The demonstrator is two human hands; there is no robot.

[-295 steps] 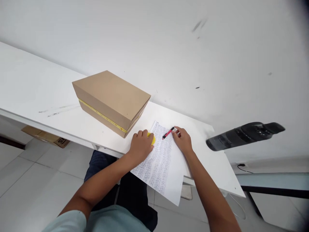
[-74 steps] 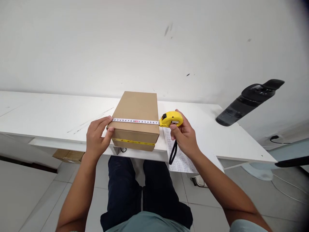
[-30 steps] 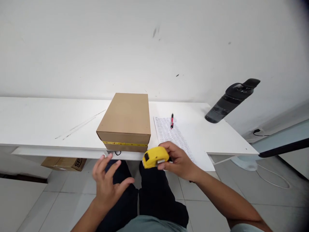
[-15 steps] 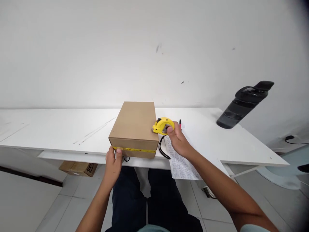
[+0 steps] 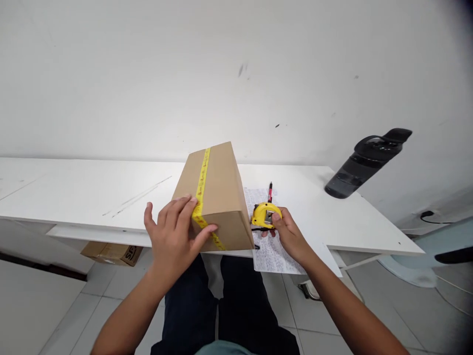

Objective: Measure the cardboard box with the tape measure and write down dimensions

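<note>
A brown cardboard box sits tilted at the desk's front edge, a yellow printed tape strip running along its upper face and down its front. My left hand grips the near left edge, fingers on the upper face and thumb on the front. To the right of the box, my right hand holds a yellow tape measure, thumb on its face. No drawn-out blade shows. Its dark strap partly shows beneath it. Handwritten paper lies under that hand, with a red and black pen behind.
On the right of the white desk stands a dark water bottle. The wall is close behind. Below the desk are a second carton at left and a pale blue object at right.
The box has been turned, so its taped side now faces up. My left hand has moved up onto its edge. The tape measure has moved right and nearer me, over the paper.
</note>
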